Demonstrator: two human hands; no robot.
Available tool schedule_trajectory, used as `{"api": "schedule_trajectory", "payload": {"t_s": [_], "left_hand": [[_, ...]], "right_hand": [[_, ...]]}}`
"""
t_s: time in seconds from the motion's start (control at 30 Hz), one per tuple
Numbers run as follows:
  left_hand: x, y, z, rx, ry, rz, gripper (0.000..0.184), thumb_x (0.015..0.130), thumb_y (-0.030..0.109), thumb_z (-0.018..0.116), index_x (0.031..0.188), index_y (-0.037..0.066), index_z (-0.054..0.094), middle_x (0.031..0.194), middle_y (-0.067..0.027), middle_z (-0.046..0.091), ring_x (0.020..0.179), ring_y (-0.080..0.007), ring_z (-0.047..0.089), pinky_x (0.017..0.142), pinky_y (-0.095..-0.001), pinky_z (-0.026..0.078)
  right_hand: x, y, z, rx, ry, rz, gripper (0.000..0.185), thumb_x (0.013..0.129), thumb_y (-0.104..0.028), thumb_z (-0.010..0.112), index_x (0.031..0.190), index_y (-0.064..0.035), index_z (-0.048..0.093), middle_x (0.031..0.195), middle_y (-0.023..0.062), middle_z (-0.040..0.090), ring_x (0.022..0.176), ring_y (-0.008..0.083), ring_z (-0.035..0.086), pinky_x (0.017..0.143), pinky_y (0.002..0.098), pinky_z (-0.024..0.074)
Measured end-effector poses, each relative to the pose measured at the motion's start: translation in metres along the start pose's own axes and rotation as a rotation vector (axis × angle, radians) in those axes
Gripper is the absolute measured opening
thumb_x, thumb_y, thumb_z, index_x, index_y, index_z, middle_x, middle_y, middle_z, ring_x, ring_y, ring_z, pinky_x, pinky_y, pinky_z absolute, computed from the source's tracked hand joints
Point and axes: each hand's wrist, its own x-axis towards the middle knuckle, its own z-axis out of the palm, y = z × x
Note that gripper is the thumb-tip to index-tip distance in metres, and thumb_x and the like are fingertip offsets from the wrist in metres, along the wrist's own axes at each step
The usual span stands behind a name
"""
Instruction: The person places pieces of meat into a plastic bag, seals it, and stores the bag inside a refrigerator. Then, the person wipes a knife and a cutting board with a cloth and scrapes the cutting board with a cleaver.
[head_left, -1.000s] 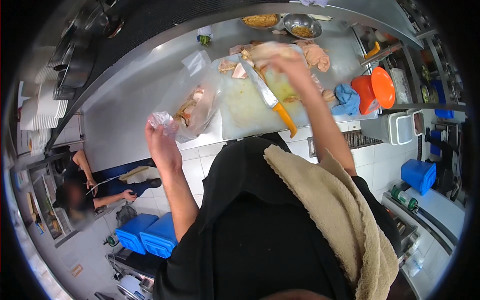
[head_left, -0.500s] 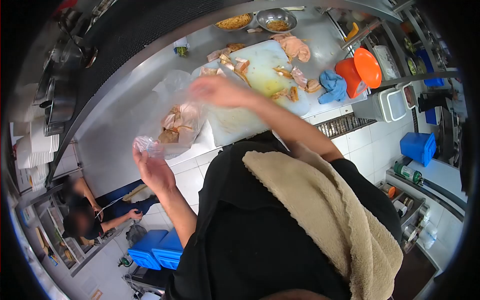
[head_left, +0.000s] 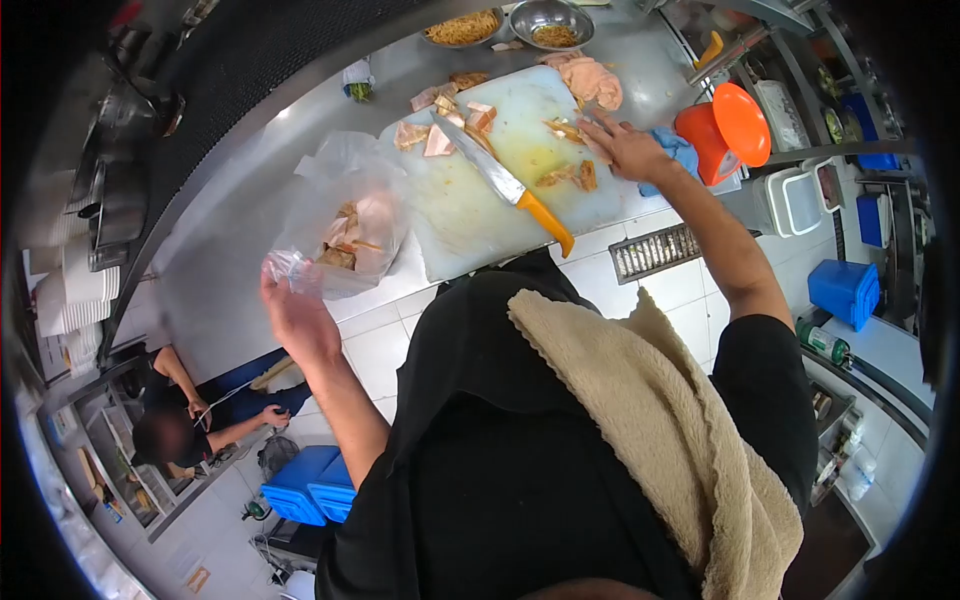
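My left hand (head_left: 303, 318) is closed on the rim of a clear plastic bag (head_left: 340, 165), which holds several pieces of pale pink and brown meat (head_left: 352, 232). On the right side of the white cutting board (head_left: 450, 235), my right hand (head_left: 632, 152) reaches over a pink piece of meat, fingers stretched out and touching it. The hand partly hides the pieces under it. A knife (head_left: 490, 170) with a yellow handle lies across the board, its handle past the near edge. Cut meat chunks (head_left: 438, 142) sit by the blade, and brown scraps (head_left: 570, 178) lie nearer my right hand.
A blue cloth (head_left: 675, 160) and an orange scale (head_left: 715, 130) stand right of the board. Behind it are a large pale piece of meat (head_left: 588, 78) and two metal bowls (head_left: 552, 22) with shredded food. Another person (head_left: 180, 410) is at lower left, beyond the counter.
My right hand has moved from above the bag across to the board's right side, uncovering the knife. The left hand stays at the bag's rim.
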Motion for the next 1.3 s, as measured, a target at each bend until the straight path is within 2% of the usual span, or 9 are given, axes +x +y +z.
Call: {"api": "schedule_trajectory", "payload": {"t_s": [0.13, 0.33, 0.63, 0.73, 0.77, 0.93, 1.13, 1.2, 1.3], "left_hand": [[-0.009, 0.000, 0.004, 0.038, 0.044, -0.009, 0.055, 0.096, 0.023, 0.059, 0.146, 0.007, 0.044, 0.140, -0.0095, 0.051, 0.124, -0.0311, 0.051, 0.106, -0.0492, 0.040], [-0.016, 0.000, 0.001, 0.039, 0.059, 0.007, 0.056, 0.093, 0.023, 0.061, 0.145, 0.007, 0.045, 0.139, -0.0093, 0.052, 0.124, -0.0296, 0.051, 0.106, -0.0479, 0.041], [-0.021, 0.002, 0.015, 0.049, 0.080, 0.010, 0.056, 0.091, 0.022, 0.063, 0.142, 0.008, 0.046, 0.134, -0.0076, 0.055, 0.122, -0.0263, 0.055, 0.103, -0.0446, 0.043], [-0.023, 0.000, 0.013, -0.004, 0.092, 0.013, 0.048, 0.093, 0.019, 0.062, 0.138, 0.009, 0.050, 0.132, -0.0079, 0.059, 0.118, -0.0282, 0.058, 0.103, -0.0444, 0.046], [-0.022, -0.002, 0.011, -0.003, 0.095, 0.021, 0.048, 0.093, 0.019, 0.062, 0.138, 0.008, 0.050, 0.132, -0.0078, 0.059, 0.118, -0.0283, 0.058, 0.102, -0.0449, 0.046], [-0.023, 0.001, 0.011, -0.032, 0.084, 0.035, 0.049, 0.093, 0.019, 0.061, 0.139, 0.008, 0.050, 0.131, -0.0077, 0.058, 0.118, -0.0290, 0.057, 0.102, -0.0465, 0.046], [-0.030, 0.014, 0.013, -0.041, 0.056, -0.003, 0.056, 0.090, 0.023, 0.060, 0.142, 0.005, 0.047, 0.137, -0.0078, 0.053, 0.119, -0.0252, 0.054, 0.103, -0.0421, 0.041], [-0.029, 0.018, 0.009, -0.098, 0.042, 0.053, 0.056, 0.091, 0.020, 0.058, 0.143, 0.001, 0.046, 0.138, -0.0098, 0.053, 0.120, -0.0256, 0.053, 0.104, -0.0422, 0.041], [-0.022, 0.037, -0.010, -0.272, -0.063, 0.118, 0.059, 0.092, 0.017, 0.055, 0.145, -0.006, 0.042, 0.139, -0.0128, 0.052, 0.122, -0.0274, 0.052, 0.105, -0.0412, 0.042]], "right_hand": [[0.003, 0.021, 0.030, 0.071, 0.181, -0.086, 0.082, 0.082, -0.009, 0.070, 0.155, -0.0254, 0.037, 0.155, 0.0120, 0.041, 0.126, 0.0380, 0.056, 0.099, 0.0458, 0.0536], [0.012, 0.019, 0.056, 0.297, 0.234, 0.206, 0.054, 0.088, -0.013, 0.064, 0.141, -0.0190, 0.053, 0.136, 0.0141, 0.056, 0.122, 0.0381, 0.059, 0.099, 0.0452, 0.0508], [0.036, 0.014, 0.034, 0.570, 0.718, 0.172, 0.041, 0.079, 0.008, 0.059, 0.116, -0.0096, 0.067, 0.116, 0.0179, 0.066, 0.114, 0.0391, 0.061, 0.098, 0.0430, 0.0476], [0.056, -0.029, -0.006, 0.730, 0.837, 0.092, 0.040, 0.078, 0.008, 0.059, 0.114, -0.0078, 0.067, 0.115, 0.0173, 0.066, 0.117, 0.0350, 0.061, 0.099, 0.0396, 0.0471], [0.061, -0.051, -0.025, 0.679, 0.866, -0.006, 0.030, 0.086, 0.003, 0.065, 0.115, -0.0050, 0.065, 0.115, 0.0112, 0.068, 0.111, 0.0243, 0.065, 0.097, 0.0342, 0.0492], [0.111, -0.207, -0.064, 1.179, 0.618, -0.417, 0.032, 0.086, 0.001, 0.066, 0.118, -0.0066, 0.066, 0.118, 0.0077, 0.068, 0.115, 0.0236, 0.064, 0.102, 0.0343, 0.0485], [0.182, -0.404, -0.056, 0.574, -0.044, -0.511, 0.034, 0.084, -0.023, 0.066, 0.109, -0.0009, 0.070, 0.104, 0.0239, 0.071, 0.095, 0.0414, 0.069, 0.089, 0.0475, 0.0537], [0.163, -0.426, -0.058, 0.653, 0.086, -0.405, 0.039, 0.086, -0.025, 0.067, 0.115, 0.0011, 0.068, 0.111, 0.0218, 0.071, 0.100, 0.0407, 0.068, 0.092, 0.0466, 0.0536], [0.145, -0.404, -0.065, 0.837, 0.264, -0.569, 0.041, 0.091, -0.028, 0.065, 0.121, -0.0012, 0.066, 0.118, 0.0187, 0.070, 0.106, 0.0353, 0.068, 0.095, 0.0418, 0.0539]]}}
